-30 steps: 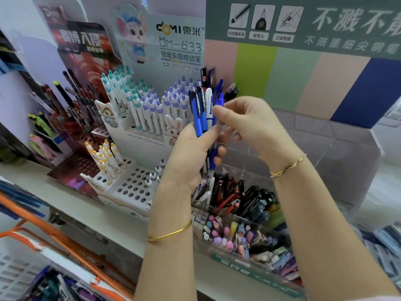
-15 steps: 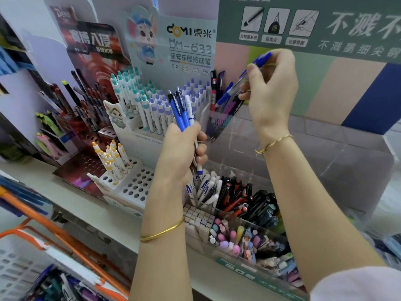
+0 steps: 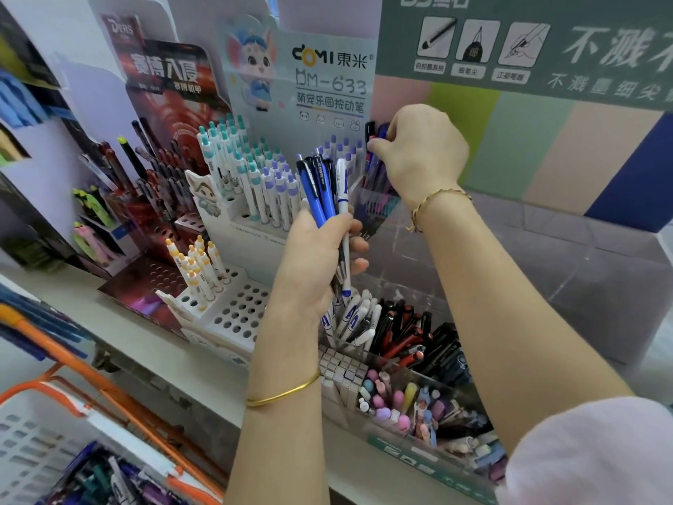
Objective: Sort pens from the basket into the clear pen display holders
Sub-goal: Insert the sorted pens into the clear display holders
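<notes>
My left hand (image 3: 315, 260) grips a bunch of pens (image 3: 324, 191), blue, dark and one white, held upright in front of the shelf. My right hand (image 3: 418, 151) reaches over the upper clear pen holder (image 3: 378, 213) and pinches the tops of the pens (image 3: 375, 140) standing in it. Below sits a lower clear holder (image 3: 404, 369) with white, black and red pens and pastel ones in separate compartments. The white basket with an orange frame (image 3: 47, 431) is at the bottom left, with pens (image 3: 109, 479) inside.
A white DOMI pen display (image 3: 255, 184) with teal and purple capped pens stands left of my hands, and a red display (image 3: 156, 165) further left. A large clear box (image 3: 546, 271) sits at the right on the shelf (image 3: 109, 329).
My right hand took a blue pen from the bunch, lifted it up, then came down onto the pens in the upper clear holder. My left hand stayed in place with the bunch.
</notes>
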`<move>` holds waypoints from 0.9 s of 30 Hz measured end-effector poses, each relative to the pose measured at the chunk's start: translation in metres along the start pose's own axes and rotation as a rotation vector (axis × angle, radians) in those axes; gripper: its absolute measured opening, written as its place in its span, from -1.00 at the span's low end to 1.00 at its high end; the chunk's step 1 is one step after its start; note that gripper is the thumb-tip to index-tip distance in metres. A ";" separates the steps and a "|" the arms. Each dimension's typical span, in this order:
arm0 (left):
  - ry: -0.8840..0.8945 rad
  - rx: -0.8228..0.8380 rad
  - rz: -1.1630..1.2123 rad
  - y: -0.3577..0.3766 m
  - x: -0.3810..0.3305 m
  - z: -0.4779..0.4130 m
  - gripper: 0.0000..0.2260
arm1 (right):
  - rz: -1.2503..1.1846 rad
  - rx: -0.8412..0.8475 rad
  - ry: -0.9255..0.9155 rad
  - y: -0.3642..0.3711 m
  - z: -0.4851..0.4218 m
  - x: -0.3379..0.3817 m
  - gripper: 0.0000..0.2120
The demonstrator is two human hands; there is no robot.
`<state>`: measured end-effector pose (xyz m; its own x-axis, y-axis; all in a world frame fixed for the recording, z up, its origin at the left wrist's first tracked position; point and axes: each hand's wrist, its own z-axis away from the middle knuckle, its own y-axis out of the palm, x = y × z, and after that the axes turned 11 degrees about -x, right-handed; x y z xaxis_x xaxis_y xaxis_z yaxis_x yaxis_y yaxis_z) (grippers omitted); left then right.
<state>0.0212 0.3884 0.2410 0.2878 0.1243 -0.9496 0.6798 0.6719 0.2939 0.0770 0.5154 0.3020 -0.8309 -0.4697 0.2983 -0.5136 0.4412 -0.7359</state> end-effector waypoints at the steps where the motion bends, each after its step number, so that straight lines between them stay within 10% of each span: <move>1: -0.003 -0.006 0.001 0.000 0.001 0.000 -0.95 | 0.026 0.017 -0.013 0.001 0.000 0.001 -0.78; 6: -0.003 0.004 0.014 0.000 0.001 0.003 -0.94 | 0.074 0.073 -0.059 0.005 0.007 0.001 -0.74; 12: 0.019 0.035 -0.022 0.000 0.003 0.005 -0.91 | -0.431 -0.148 0.150 -0.013 0.019 -0.028 -0.90; 21: 0.022 0.213 -0.078 0.013 0.010 0.009 -0.88 | -0.886 0.372 0.258 -0.022 0.057 -0.034 -0.94; 27: -0.024 0.033 -0.031 0.009 0.009 0.006 -0.94 | -0.978 -0.327 0.318 -0.024 0.037 -0.044 -0.86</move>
<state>0.0338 0.3914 0.2362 0.2819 0.0858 -0.9556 0.7105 0.6507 0.2680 0.1335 0.4969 0.2838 -0.0229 -0.5297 0.8479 -0.9781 0.1875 0.0907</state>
